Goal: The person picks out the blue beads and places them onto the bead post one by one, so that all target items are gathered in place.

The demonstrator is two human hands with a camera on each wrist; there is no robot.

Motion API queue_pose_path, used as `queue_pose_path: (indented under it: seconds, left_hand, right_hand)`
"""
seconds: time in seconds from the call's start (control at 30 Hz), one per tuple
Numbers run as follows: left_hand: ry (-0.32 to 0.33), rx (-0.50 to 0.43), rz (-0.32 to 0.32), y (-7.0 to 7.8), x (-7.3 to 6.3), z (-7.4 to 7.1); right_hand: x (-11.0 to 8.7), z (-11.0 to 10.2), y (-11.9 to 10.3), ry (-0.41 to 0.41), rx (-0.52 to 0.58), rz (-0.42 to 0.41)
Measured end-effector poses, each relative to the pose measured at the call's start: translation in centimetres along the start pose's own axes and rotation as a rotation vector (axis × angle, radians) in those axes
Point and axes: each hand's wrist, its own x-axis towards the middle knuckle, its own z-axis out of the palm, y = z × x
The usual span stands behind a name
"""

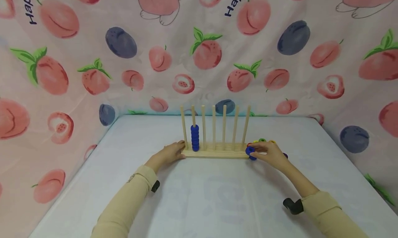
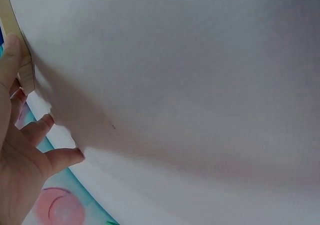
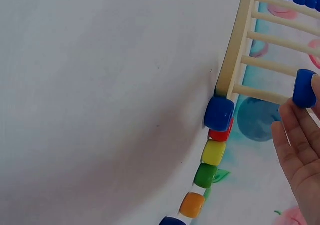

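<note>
A wooden bead rack (image 1: 217,154) with several upright pegs stands on the table. Blue beads (image 1: 195,137) are stacked on its second peg from the left. My left hand (image 1: 171,152) grips the left end of the base, thumb in front; the left wrist view shows that base end (image 2: 26,72) under the thumb. At the right end, my right hand (image 1: 268,154) pinches a blue bead (image 3: 304,88) between thumb and fingers, raised off the table. Another blue bead (image 3: 219,113) lies on the table by the base's right end.
Red (image 3: 221,132), yellow (image 3: 214,153), green (image 3: 205,176) and orange beads (image 3: 192,205) lie in a line beyond the rack's right end, partly behind my right hand in the head view. A fruit-printed cloth (image 1: 205,75) hangs behind the white table (image 1: 205,196).
</note>
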Motion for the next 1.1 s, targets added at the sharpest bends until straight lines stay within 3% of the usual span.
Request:
queue_pose_path:
  seconds: [0.23, 0.83, 1.1]
  left_hand:
    - [-0.003, -0.002, -0.004, 0.1, 0.1, -0.1]
    - [0.023, -0.002, -0.014, 0.1, 0.1, 0.1]
    - [0.015, -0.012, -0.034, 0.0, -0.2, -0.1]
  right_hand:
    - [0.4, 0.3, -0.4, -0.021, 0.055, 0.025]
    - [2.1, 2.0, -2.2, -0.086, 0.061, 0.057]
    - [3.4, 2.9, -3.3, -0.085, 0.082, 0.026]
